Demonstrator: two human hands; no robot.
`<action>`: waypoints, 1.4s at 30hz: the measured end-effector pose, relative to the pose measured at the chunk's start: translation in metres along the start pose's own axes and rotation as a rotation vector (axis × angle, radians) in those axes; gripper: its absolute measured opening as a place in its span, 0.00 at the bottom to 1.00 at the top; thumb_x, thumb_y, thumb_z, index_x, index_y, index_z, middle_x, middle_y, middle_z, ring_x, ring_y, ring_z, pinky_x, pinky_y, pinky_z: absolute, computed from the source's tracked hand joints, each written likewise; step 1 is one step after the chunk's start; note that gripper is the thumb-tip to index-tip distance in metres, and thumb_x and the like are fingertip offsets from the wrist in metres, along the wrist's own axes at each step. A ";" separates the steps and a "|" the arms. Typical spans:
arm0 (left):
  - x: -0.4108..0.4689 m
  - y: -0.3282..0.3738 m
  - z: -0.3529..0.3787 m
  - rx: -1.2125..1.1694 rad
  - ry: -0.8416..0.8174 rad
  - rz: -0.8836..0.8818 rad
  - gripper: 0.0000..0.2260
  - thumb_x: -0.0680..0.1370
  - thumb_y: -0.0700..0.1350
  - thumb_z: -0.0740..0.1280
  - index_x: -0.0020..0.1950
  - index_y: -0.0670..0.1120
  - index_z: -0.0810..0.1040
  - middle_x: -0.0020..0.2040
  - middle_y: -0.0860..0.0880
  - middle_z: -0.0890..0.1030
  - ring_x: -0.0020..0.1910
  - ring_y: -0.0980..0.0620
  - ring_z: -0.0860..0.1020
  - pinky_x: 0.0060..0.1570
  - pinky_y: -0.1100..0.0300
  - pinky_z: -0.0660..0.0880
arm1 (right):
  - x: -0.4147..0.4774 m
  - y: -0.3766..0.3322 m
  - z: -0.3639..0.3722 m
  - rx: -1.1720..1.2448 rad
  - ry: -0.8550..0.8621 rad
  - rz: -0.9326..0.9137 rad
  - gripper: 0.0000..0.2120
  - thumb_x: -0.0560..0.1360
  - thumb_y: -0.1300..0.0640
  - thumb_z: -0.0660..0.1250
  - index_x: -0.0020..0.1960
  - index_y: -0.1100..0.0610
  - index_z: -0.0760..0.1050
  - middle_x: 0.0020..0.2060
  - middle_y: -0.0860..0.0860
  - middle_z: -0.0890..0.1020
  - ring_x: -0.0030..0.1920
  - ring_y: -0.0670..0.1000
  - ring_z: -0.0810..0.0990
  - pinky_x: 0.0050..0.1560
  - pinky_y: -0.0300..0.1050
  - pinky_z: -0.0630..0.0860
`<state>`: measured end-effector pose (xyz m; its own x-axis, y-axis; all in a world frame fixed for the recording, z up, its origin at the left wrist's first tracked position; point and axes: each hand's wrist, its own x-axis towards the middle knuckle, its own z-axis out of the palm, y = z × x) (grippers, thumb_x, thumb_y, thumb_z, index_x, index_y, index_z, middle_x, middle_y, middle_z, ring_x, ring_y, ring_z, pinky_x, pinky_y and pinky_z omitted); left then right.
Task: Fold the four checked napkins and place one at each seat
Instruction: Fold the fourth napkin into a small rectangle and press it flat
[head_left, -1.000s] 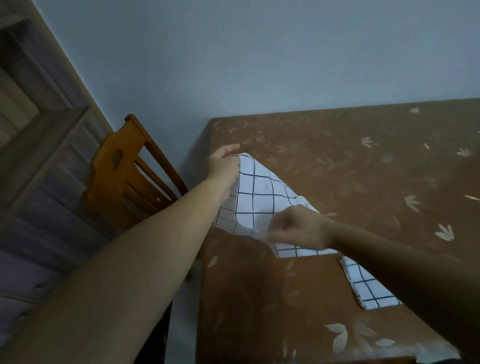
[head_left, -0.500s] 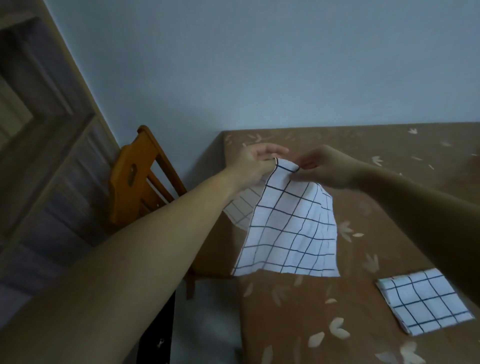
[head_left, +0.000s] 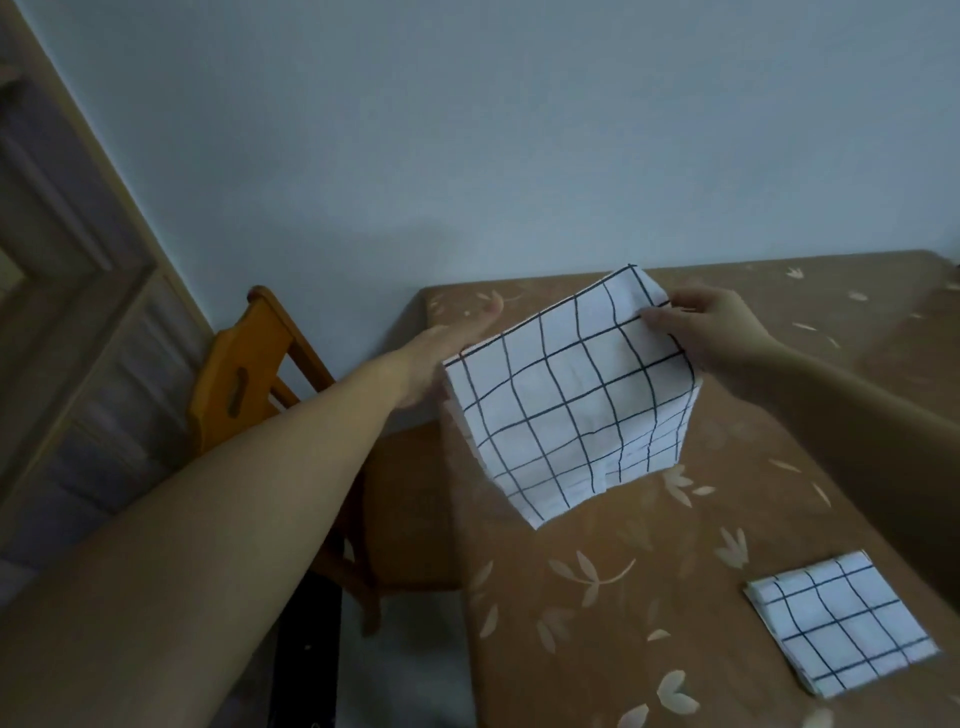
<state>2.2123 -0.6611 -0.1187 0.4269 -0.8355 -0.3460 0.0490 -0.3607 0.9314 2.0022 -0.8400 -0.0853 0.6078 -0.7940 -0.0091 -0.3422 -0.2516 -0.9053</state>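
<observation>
Checked napkin (head_left: 566, 395), just raised off the table (head_left: 524, 551), hangs apparently doubled, left hand (head_left: 441, 353) and right hand (head_left: 711, 332) each pinching a top corner: fold 1 made, next pending.

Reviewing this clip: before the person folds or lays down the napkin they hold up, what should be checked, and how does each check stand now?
1. Right hand grip: pinches the held napkin at its upper right corner. ok.
2. Left hand grip: at the upper left corner, fingers hidden behind the cloth. cannot tell.
3. Lower edges flush: a step shows along the bottom. not ok.
4. Table bare beneath the held napkin: ok.
5. Folded napkin out of the way: lies flat, apart, nearer the person on the right. ok.
</observation>
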 end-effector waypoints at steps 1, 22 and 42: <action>0.000 0.001 0.002 -0.037 -0.026 -0.019 0.40 0.59 0.77 0.66 0.64 0.55 0.76 0.69 0.48 0.73 0.66 0.43 0.72 0.64 0.46 0.71 | 0.001 0.003 -0.003 0.000 0.028 0.024 0.03 0.75 0.58 0.69 0.45 0.55 0.81 0.42 0.54 0.84 0.41 0.54 0.83 0.44 0.47 0.80; 0.052 -0.018 0.053 -0.374 0.084 -0.260 0.06 0.80 0.38 0.61 0.55 0.39 0.76 0.49 0.40 0.82 0.45 0.44 0.81 0.46 0.48 0.78 | -0.017 0.063 -0.025 0.447 -0.436 0.526 0.28 0.73 0.37 0.56 0.61 0.55 0.78 0.53 0.56 0.84 0.50 0.56 0.84 0.41 0.49 0.81; 0.049 -0.151 0.073 0.158 0.147 -0.379 0.39 0.73 0.31 0.70 0.77 0.55 0.59 0.74 0.44 0.65 0.68 0.43 0.70 0.53 0.55 0.74 | -0.023 0.209 0.034 -0.075 -0.460 0.707 0.18 0.74 0.41 0.67 0.53 0.55 0.75 0.47 0.56 0.80 0.48 0.56 0.81 0.41 0.48 0.79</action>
<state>2.1596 -0.6780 -0.2846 0.5302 -0.5676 -0.6299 0.0936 -0.6992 0.7088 1.9410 -0.8558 -0.2891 0.4582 -0.4781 -0.7493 -0.7885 0.1704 -0.5909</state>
